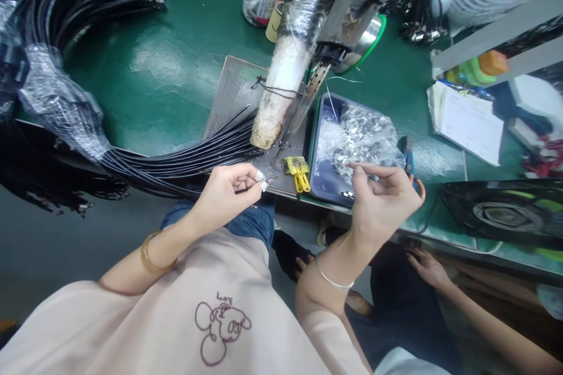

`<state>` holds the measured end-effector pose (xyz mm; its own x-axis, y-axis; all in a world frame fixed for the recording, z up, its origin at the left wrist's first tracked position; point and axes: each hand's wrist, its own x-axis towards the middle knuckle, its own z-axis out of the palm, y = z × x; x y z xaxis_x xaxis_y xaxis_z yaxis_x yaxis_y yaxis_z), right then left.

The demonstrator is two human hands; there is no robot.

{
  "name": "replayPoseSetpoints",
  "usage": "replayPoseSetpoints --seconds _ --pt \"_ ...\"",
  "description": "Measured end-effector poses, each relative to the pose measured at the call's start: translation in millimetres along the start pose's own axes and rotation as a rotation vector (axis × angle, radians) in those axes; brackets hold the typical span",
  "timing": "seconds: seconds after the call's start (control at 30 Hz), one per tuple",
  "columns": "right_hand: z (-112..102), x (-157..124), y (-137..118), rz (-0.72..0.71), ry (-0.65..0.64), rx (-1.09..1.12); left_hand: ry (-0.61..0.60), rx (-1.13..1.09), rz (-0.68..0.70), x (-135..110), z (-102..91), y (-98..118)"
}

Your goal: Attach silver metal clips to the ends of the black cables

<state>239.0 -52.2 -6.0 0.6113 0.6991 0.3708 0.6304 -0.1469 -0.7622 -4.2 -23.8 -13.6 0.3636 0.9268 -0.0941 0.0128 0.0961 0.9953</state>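
Over the near edge of the green bench (176, 70), my left hand (229, 190) pinches a black cable (269, 179) by its end; the cable bundle (189, 158) runs off toward ten o'clock. At three o'clock from it, my right hand (382, 199) pinches a metal clip (352, 165) above the blue tray (323, 123).

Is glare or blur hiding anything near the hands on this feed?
Head view: lamp glare washes the green table and the plastic bag; wide-lens bending curves the table edge; the left hand pinching a cable is sharp, but what the right hand pinches is too small to tell.
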Motion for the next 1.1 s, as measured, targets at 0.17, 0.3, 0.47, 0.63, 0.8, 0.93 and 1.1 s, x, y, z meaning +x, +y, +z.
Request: replayPoseSetpoints --seconds 0.17,0.3,0.47,0.63,0.8,0.93,1.1 --pt "2.4 -14.8 -13.2 -0.023 0.114 0.186 0.074 0.051 0.054 -0.8 4.2 -2.9" --pt "12.2 -49.1 -37.7 0.004 -0.203 0.259 0.079 0.074 0.065 -3.1 5.6 -3.1" --pt "30.9 -72.2 -49.7 -0.018 -0.410 0.269 0.080 0.158 0.121 -6.6 6.1 0.1" --pt "33.3 -68.9 -47.4 0.014 -0.438 0.296 0.096 0.255 0.246 -8.2 5.3 -0.1" --pt "30.5 -68.1 -48.4 0.028 -0.456 0.330 0.122 0.323 0.360 -9.0 5.2 -3.3" --pt "30.5 -67.7 -49.8 0.027 -0.462 0.343 0.121 0.337 0.391 -8.7 5.7 -4.7" --pt "29.1 -68.1 -49.4 0.029 -0.476 0.335 0.119 0.355 0.416 -8.2 6.0 -5.4"
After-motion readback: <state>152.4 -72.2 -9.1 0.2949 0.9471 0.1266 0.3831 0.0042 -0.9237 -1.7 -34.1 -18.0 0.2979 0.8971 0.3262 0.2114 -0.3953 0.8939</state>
